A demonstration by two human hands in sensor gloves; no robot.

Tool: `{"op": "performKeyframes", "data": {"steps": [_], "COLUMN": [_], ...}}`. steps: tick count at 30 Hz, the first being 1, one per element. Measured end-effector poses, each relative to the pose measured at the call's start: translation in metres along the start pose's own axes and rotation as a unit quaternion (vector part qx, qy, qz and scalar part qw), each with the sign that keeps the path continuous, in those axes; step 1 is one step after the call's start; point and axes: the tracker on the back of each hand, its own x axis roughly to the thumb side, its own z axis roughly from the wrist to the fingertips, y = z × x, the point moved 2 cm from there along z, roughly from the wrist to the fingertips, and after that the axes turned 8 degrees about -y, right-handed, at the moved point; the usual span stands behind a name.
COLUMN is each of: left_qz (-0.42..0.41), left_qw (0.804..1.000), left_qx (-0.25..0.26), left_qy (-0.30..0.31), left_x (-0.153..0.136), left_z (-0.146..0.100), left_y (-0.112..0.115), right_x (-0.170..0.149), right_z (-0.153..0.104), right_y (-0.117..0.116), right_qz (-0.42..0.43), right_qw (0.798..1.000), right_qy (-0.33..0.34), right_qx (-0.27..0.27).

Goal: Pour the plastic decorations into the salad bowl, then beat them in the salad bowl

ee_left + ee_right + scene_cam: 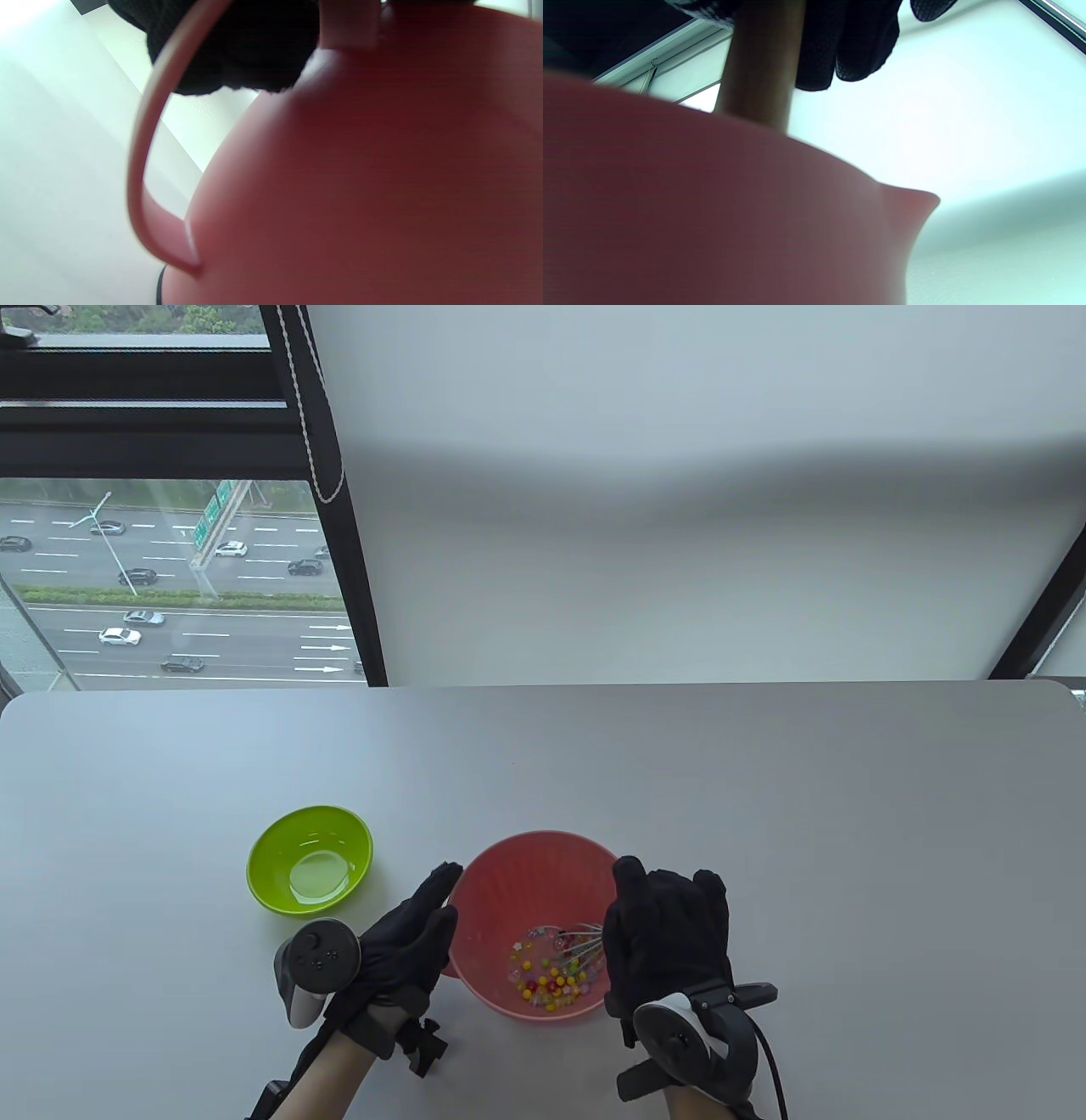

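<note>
The pink salad bowl (pixel 501 857) stands near the table's front edge, with several small coloured plastic decorations (pixel 550 980) on its bottom. A wire whisk (pixel 581 940) dips into them from the right. My right hand (pixel 663 920) hangs over the bowl's right rim and grips the whisk's brown handle (pixel 761 63), gloved fingers (pixel 857 42) curled round it. My left hand (pixel 427 914) lies flat against the bowl's left side, fingers straight. In the left wrist view, the bowl's wall (pixel 360 190) and its loop handle (pixel 140 169) fill the frame below my fingers (pixel 237 51).
An empty green bowl (pixel 310 861) stands to the left of the salad bowl, close to my left hand. The grey table (pixel 764 814) runs back to a white blind and a window on the left.
</note>
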Motion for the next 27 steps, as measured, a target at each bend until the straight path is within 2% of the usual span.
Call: {"op": "performKeyframes", "data": {"steps": [8, 13, 23, 27], "left_qz": [0.0, 0.0, 0.0, 0.0], "left_qw": [1.0, 1.0, 1.0, 1.0], "left_qx": [0.0, 0.0, 0.0, 0.0], "left_qy": [0.0, 0.0, 0.0, 0.0], "left_x": [0.0, 0.0, 0.0, 0.0], "left_z": [0.0, 0.0, 0.0, 0.0], "left_y": [0.0, 0.0, 0.0, 0.0], "right_x": [0.003, 0.008, 0.022, 0.021], "right_z": [-0.001, -0.004, -0.009, -0.008], "right_y": [-0.005, -0.018, -0.019, -0.018], "right_qz": [0.035, 0.031, -0.023, -0.028], "right_qw": [0.999, 0.996, 0.998, 0.998], "right_qy": [-0.013, -0.013, 0.042, 0.041], "right_qx": [0.026, 0.077, 0.049, 0.045]}}
